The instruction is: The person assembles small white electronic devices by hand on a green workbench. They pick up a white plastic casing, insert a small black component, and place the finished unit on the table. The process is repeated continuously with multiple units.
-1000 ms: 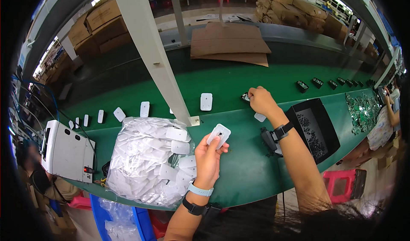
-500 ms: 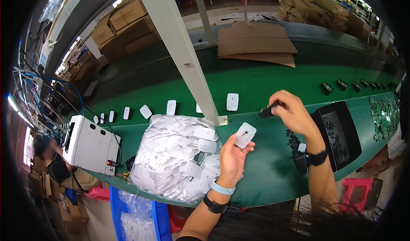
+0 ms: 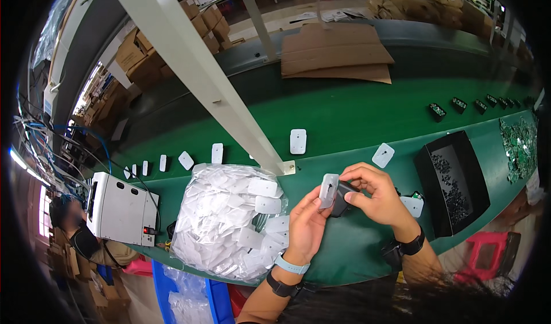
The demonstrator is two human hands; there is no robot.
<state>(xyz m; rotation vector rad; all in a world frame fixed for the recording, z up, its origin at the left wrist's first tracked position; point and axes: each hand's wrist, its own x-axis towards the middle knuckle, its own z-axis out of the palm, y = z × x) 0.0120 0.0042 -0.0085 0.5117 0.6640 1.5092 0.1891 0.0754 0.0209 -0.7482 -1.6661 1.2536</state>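
Left hand [image 3: 307, 226] pinches white cover [image 3: 329, 191] between thumb and fingers, cover tilted on edge. Right hand [image 3: 376, 195] grips black case [image 3: 342, 200] just right of cover. Case partly hidden by right fingers — contact between cover and case cannot be told. Small parts in black bin [image 3: 473, 192], right of grip, too fine to separate. Clear bag of white covers [image 3: 218, 226] bounds left side; post [image 3: 195, 66] foot stands beyond, left. Open worktop [image 3: 344, 255] below grip, down to curved near edge.
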